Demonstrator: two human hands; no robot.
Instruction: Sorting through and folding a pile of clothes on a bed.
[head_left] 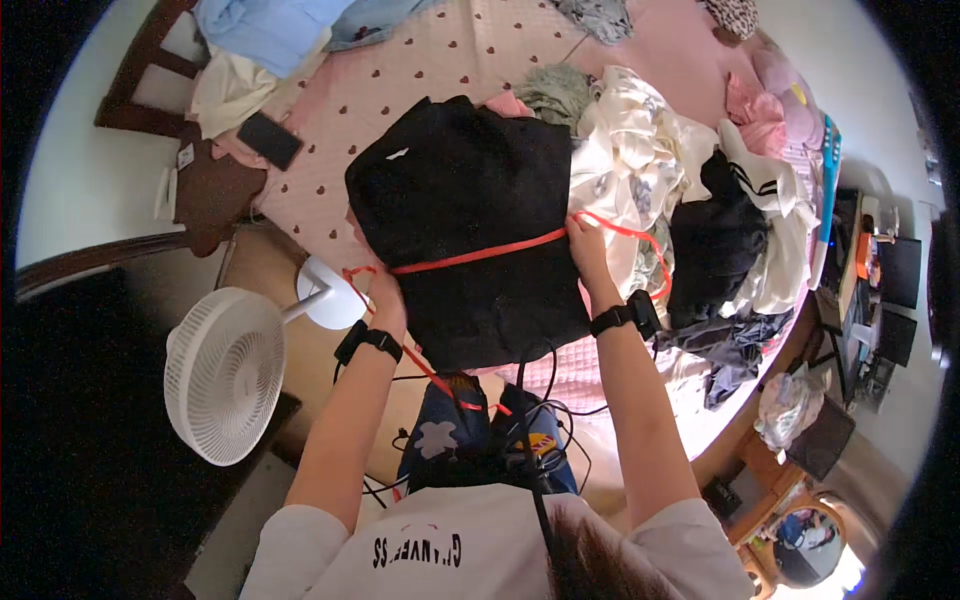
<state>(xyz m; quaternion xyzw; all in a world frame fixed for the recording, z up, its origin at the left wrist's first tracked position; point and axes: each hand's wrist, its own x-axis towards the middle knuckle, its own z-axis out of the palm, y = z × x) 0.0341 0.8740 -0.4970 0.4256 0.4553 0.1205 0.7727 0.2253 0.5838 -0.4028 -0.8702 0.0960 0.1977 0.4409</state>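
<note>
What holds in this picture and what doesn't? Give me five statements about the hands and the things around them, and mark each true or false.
1. A flat red ribbon runs across the folded black cloth. True.
2. The person's left hand rests on the round white fan. False: the hand is at the cloth's left edge, and the fan stands farther left.
3. The person's right hand is at the cloth's right edge, where the ribbon reaches it. True.
4. The flat black rectangular phone lies to the right of the cloth. False: the phone lies to its left.
5. Only the right wrist wears a black strap. False: both wrists do.
</note>
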